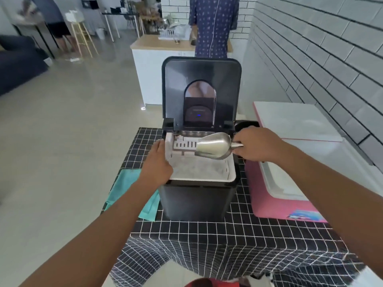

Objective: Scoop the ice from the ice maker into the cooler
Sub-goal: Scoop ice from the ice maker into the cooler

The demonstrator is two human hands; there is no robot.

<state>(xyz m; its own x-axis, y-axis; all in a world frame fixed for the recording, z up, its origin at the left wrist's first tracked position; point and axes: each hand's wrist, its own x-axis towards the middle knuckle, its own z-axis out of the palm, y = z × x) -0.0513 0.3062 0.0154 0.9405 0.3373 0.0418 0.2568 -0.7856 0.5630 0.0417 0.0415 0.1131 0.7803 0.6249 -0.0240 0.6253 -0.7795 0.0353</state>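
Two hands work at a black ice maker (196, 195) standing mid-surface (228, 235), which is covered in black cloth with a white grid. Ice maker lid (201, 90) stands upright at the back, blue light showing in its window. Pink cooler (290, 183) with white inside sits just right of the ice maker, touching or nearly so, its white lid (294, 121) open against the brick wall. White basket (207, 170) inside the ice maker looks frosty; separate ice pieces too blurred to tell. Teal cloth (128, 193) lies at the surface's left edge, beside the ice maker. Right hand (257, 145) grips the handle of a steel scoop (214, 145), bowl held above the basket, pointing left. Left hand (158, 160) rests on the basket's left rim, fingers fairly straight, holding nothing.
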